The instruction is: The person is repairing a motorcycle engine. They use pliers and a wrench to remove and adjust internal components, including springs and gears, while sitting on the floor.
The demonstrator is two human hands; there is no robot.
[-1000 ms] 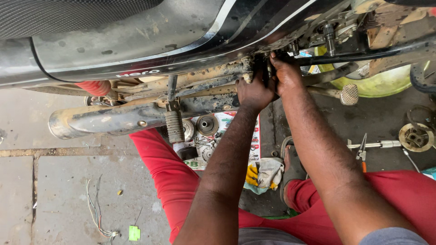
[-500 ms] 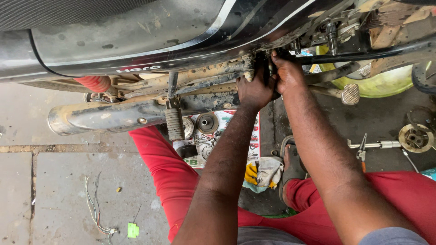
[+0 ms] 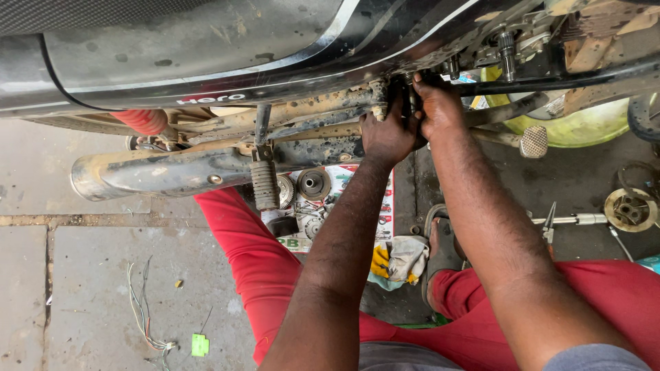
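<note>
Both hands reach up together to the underside of a mud-caked motorcycle frame, meeting at a small dark part tucked under the glossy black body panel; the left hand is curled, fingers closed around the lower side of that dark part, while the right hand presses in just beside it from the right with fingers bent over the top of it, the two hands touching each other; what exactly the fingertips pinch is hidden by the hands themselves; below and to the left a dusty metal exhaust pipe runs lengthwise, with a ribbed rubber footpeg hanging in front of it; a second, cross-hatched metal foot pedal sticks out to the right of the hands; under the forearms a printed paper sheet lies on the concrete floor, carrying round grey gear-like metal parts; near it sits a crumpled grey and yellow rag; the person's red trouser legs stretch across the floor; at far right a round metal hub rests on the ground beside a pair of pliers; a loose bundle of thin coloured wires lies at lower left, ending by a small green tag.
</note>
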